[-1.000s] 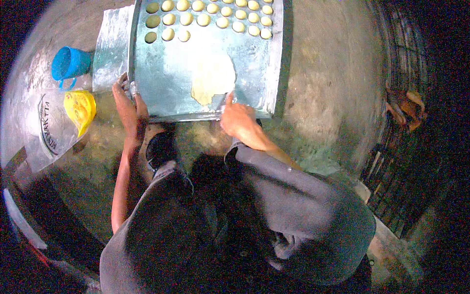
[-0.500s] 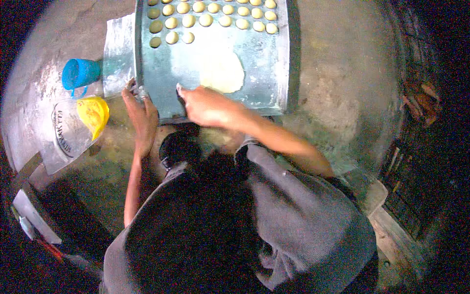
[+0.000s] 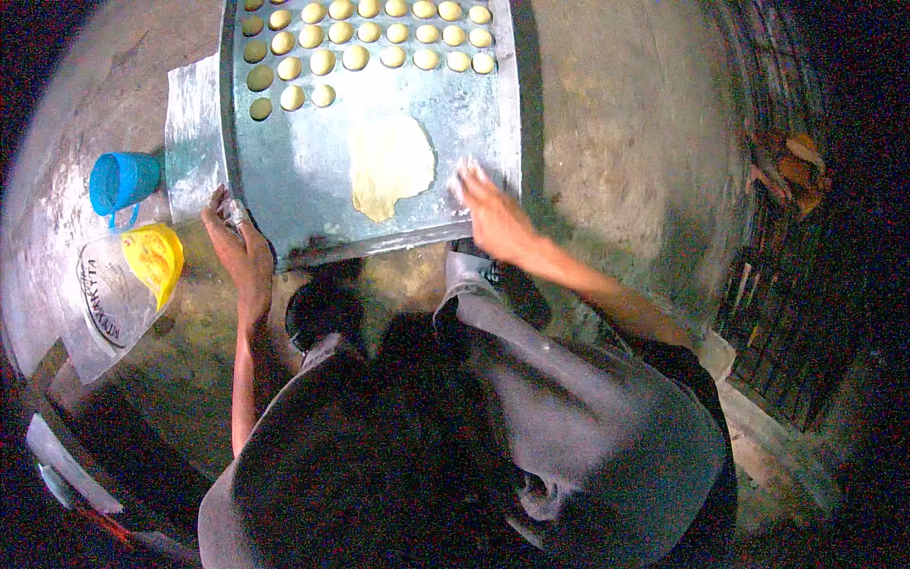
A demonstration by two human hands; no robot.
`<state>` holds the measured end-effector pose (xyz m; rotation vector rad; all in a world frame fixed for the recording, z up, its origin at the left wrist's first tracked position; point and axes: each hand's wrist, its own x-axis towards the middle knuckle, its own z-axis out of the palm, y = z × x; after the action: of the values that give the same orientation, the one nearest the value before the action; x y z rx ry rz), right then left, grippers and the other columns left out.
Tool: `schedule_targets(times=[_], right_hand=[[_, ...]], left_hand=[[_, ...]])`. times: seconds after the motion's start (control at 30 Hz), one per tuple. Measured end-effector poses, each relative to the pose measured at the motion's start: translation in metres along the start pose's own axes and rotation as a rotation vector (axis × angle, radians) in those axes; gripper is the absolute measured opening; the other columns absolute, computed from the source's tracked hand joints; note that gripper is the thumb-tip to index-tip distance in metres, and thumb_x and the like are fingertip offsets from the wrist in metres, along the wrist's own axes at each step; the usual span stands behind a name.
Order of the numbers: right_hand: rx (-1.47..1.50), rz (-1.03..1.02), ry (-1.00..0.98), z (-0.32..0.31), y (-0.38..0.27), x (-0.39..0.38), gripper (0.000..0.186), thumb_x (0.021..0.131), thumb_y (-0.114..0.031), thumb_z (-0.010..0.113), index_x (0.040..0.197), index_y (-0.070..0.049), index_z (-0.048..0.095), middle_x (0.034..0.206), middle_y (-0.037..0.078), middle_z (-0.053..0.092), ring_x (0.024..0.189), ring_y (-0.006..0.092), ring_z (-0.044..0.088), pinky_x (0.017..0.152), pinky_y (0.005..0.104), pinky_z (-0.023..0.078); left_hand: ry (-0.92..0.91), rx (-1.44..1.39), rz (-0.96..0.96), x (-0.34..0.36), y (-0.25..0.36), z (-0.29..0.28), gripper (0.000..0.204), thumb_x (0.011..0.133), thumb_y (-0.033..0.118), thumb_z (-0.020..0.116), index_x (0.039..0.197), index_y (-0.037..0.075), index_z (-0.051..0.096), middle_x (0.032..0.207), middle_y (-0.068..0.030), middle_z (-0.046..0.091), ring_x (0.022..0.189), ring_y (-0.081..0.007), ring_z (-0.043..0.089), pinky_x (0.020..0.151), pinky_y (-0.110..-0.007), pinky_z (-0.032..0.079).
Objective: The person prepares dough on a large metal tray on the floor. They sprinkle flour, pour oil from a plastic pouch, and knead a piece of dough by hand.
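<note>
A large metal tray (image 3: 294,204) lies in front of me. Toward its near side is a flat, uneven pale dough sheet (image 3: 391,169). Several small round dough pieces (image 3: 355,58) sit in rows across the far part. My left hand (image 3: 241,258) is closed at the near left corner, with its thumb by the rim and its other fingers outside it. To the right of the dough sheet, my right hand (image 3: 493,213) is low over the tray by its near right edge. Its whitened fingers are smeared by motion, and I make out nothing in them.
A pale, floury sheet (image 3: 196,119) lies along the tray's left side. Beside it stand a blue mug (image 3: 125,182) and a clear plastic bag (image 3: 90,303) with a yellow piece (image 3: 154,263). Dark, rough pieces (image 3: 796,175) lie at the far right.
My right hand has crossed from left of the dough sheet to its right side. My left hand keeps its place at the tray's corner. The whole view has shifted slightly.
</note>
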<state>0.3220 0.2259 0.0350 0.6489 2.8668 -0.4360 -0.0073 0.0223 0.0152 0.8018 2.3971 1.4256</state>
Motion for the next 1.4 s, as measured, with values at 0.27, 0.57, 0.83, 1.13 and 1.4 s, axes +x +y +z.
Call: schedule_targets(times=[0.27, 0.57, 0.83, 1.13, 1.4], right_hand=[[0.363, 0.209, 0.161, -0.020, -0.014, 0.025, 0.047, 0.089, 0.002, 0.044, 0.135, 0.007, 0.050, 0.141, 0.026, 0.048, 0.133, 0.0379, 0.046, 0.116, 0.0419, 0.033], [0.085, 0.254, 0.199, -0.031, 0.021, 0.049, 0.039, 0.084, 0.000, 0.051, 0.121, 0.011, 0.057, 0.129, 0.029, 0.055, 0.118, 0.0416, 0.055, 0.106, 0.0448, 0.043], [-0.305, 0.335, -0.261, -0.025, -0.016, 0.023, 0.024, 0.081, -0.019, 0.060, 0.088, -0.003, 0.075, 0.091, 0.019, 0.072, 0.113, 0.0375, 0.055, 0.100, 0.0542, 0.035], [-0.658, 0.076, -0.219, -0.037, 0.009, 0.037, 0.052, 0.087, -0.018, 0.055, 0.136, -0.001, 0.052, 0.098, 0.015, 0.070, 0.105, 0.0271, 0.054, 0.091, 0.0418, 0.036], [-0.294, 0.169, -0.326, -0.062, -0.024, 0.017, 0.063, 0.079, -0.007, 0.058, 0.140, 0.000, 0.047, 0.093, 0.020, 0.068, 0.097, 0.0364, 0.059, 0.086, 0.0454, 0.043]], left_hand=[[-0.019, -0.066, -0.022, -0.002, 0.003, 0.000, 0.038, 0.099, 0.009, 0.045, 0.134, -0.006, 0.044, 0.125, -0.0190, 0.051, 0.116, -0.0273, 0.050, 0.102, -0.037, 0.039], [0.013, 0.033, -0.067, -0.001, 0.022, 0.005, 0.037, 0.099, 0.011, 0.044, 0.132, -0.005, 0.046, 0.121, -0.0208, 0.053, 0.113, -0.0302, 0.052, 0.102, -0.039, 0.038], [0.015, -0.002, -0.048, -0.001, 0.002, 0.000, 0.046, 0.090, 0.003, 0.043, 0.135, -0.006, 0.043, 0.125, -0.0220, 0.052, 0.117, -0.0330, 0.051, 0.105, -0.041, 0.036], [0.023, -0.014, 0.016, -0.002, -0.005, 0.000, 0.043, 0.093, 0.005, 0.046, 0.135, -0.003, 0.046, 0.126, -0.0199, 0.053, 0.117, -0.0305, 0.053, 0.103, -0.039, 0.040], [0.061, 0.081, 0.075, 0.001, -0.010, 0.001, 0.046, 0.089, 0.004, 0.048, 0.134, -0.001, 0.047, 0.123, -0.0199, 0.055, 0.113, -0.0318, 0.054, 0.100, -0.040, 0.041]])
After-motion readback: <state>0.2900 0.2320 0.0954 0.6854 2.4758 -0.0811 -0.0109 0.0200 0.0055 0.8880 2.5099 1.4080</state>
